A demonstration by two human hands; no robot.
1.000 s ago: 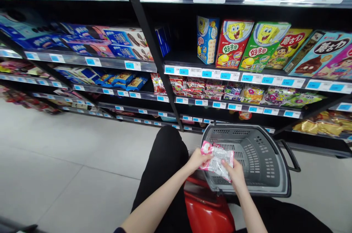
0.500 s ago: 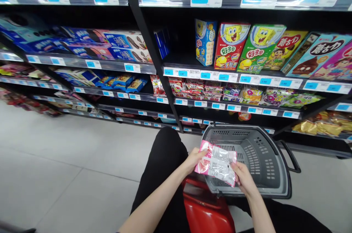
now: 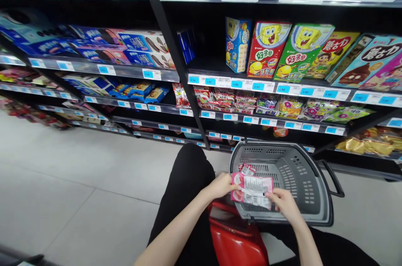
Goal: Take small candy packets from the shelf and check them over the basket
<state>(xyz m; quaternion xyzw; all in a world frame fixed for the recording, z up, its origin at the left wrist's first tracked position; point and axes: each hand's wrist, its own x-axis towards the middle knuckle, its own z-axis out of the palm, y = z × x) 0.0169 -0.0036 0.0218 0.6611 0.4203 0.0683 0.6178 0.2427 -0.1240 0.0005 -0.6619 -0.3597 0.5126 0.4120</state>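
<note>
A pink and white candy bag (image 3: 253, 190) is stretched between my two hands, its printed back facing up. My left hand (image 3: 222, 185) pinches its left end, and my right hand (image 3: 281, 200) pinches the right end with the thumb on top. Below the bag is a grey shopping basket (image 3: 290, 174) with slotted walls and a black handle. Inside it, partly hidden behind the held bag, lies another small red and white packet (image 3: 247, 169).
Black shelves ahead hold boxed snacks such as a red SpongeBob box (image 3: 269, 50), blue cookie boxes (image 3: 143, 44) and several gummy bags (image 3: 290, 107). A red plastic object (image 3: 237, 238) sits between my legs, beside the basket. Grey tile floor (image 3: 78, 182) spreads to the left.
Both hands have shifted slightly right and down, and the bag is now held more level. The red and white packet in the basket has come into sight behind it.
</note>
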